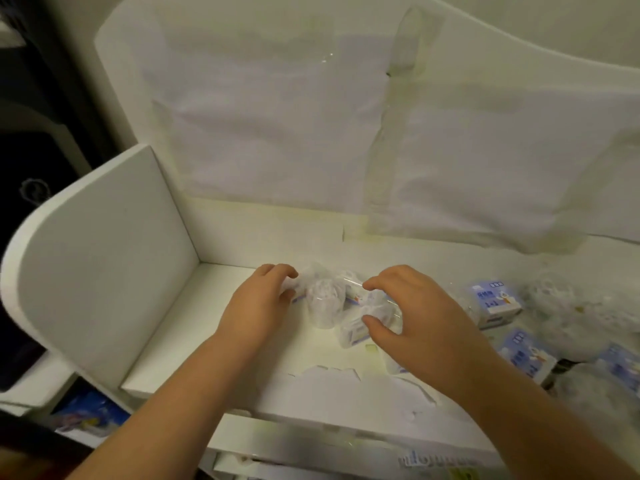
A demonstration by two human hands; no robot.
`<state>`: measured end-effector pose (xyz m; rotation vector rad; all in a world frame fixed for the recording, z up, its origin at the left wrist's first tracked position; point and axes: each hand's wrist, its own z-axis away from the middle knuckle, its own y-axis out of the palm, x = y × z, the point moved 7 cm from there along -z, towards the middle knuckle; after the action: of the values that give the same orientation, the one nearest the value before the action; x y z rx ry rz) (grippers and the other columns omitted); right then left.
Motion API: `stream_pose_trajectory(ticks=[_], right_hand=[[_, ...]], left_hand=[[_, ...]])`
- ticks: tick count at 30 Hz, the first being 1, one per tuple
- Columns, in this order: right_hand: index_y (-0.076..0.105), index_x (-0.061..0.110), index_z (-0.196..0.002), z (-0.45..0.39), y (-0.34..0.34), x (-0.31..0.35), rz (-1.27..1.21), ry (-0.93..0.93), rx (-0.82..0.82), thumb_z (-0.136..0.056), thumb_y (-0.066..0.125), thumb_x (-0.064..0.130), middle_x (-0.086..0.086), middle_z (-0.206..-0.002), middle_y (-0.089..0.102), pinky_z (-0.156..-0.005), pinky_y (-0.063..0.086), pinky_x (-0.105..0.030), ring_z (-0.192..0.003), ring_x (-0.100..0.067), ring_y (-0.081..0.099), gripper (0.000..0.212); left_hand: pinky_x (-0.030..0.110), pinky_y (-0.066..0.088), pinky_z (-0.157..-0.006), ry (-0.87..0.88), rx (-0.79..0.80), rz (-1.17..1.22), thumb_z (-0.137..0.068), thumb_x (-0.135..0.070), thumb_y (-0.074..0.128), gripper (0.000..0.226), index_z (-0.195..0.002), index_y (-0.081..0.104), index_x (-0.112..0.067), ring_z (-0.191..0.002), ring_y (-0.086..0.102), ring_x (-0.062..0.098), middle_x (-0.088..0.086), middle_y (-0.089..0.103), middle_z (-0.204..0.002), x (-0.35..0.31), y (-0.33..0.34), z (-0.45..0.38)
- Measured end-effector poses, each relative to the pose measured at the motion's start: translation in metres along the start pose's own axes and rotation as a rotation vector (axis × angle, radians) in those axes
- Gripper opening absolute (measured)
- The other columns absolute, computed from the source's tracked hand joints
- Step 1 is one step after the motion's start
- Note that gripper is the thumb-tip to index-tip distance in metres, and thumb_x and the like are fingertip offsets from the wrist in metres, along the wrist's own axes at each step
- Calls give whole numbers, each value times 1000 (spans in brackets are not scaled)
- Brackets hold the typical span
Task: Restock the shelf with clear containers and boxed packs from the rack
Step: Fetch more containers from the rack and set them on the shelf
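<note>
Crowding the clear containers (323,303) on the white shelf (214,327), the left hand (258,303) curls against one side while the right hand (412,317) pinches the wrapped pack; a careless nudge could topple these light pieces toward the boxed packs (495,301) nearby.

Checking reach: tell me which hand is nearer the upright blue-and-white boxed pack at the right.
Right. The right hand lies just left of the blue-and-white boxed pack; the left hand is farther left.
</note>
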<state>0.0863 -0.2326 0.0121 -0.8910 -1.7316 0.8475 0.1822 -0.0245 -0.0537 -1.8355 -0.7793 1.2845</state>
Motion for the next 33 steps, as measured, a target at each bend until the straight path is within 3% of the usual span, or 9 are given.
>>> stream_pose_trajectory(ticks=[4,9,11,14,17,22,29,33], right_hand=[[57,35,-118,-23,24,8,24,9,70,-85,62,41,18,-112,51,-89,41,-24,-106,-5,51,34],[44,32,-136,-54,56,27,161,36,188,-87,59,48,5,-130,47,-95,43,-34,-120,-18,45,54],[43,31,-136,-59,67,30,214,40,222,-87,58,48,2,-130,48,-93,43,-36,-119,-21,46,54],[43,32,-137,-60,75,33,196,33,227,-88,57,45,4,-129,50,-90,42,-33,-117,-20,47,52],[47,34,-136,-59,63,38,93,30,165,-83,63,46,7,-128,52,-93,39,-29,-119,-16,48,56],[51,35,-133,-40,-7,42,-10,10,-81,-78,67,45,11,-125,54,-98,43,-30,-115,-11,52,58],[53,37,-130,53,-118,3,-11,70,-309,-76,69,46,14,-120,55,-95,48,-34,-108,-9,55,57],[53,36,-131,140,-168,-37,-8,156,-341,-76,70,46,16,-118,54,-96,47,-31,-107,-4,53,58]], left_hand=[[33,49,-82,-69,-119,36,-86,-22,61,28,-114,57,-25,-98,59,17,-6,60,-111,17,-26,12],[37,52,-78,-92,-234,125,-84,-23,63,25,-106,56,-31,-90,58,10,-14,57,-101,21,-65,38],[34,51,-77,-96,-257,131,-84,-24,63,26,-107,56,-31,-88,57,6,-14,58,-102,19,-76,47],[16,43,-69,-112,-285,136,-85,-23,63,26,-109,57,-29,-87,54,-2,-16,56,-101,16,-87,59],[10,37,-66,-130,-310,141,-85,-23,64,27,-110,57,-30,-90,51,-9,-20,53,-99,11,-92,67],[17,39,-67,-71,-366,157,-85,-23,63,27,-111,58,-29,-85,54,-2,-18,53,-102,-25,-104,72],[27,45,-68,120,-354,241,-84,-23,64,28,-110,57,-31,-87,59,6,-17,56,-104,-137,-90,88],[21,43,-66,228,-280,284,-84,-22,65,28,-109,57,-31,-86,58,1,-16,55,-102,-220,-59,119]])
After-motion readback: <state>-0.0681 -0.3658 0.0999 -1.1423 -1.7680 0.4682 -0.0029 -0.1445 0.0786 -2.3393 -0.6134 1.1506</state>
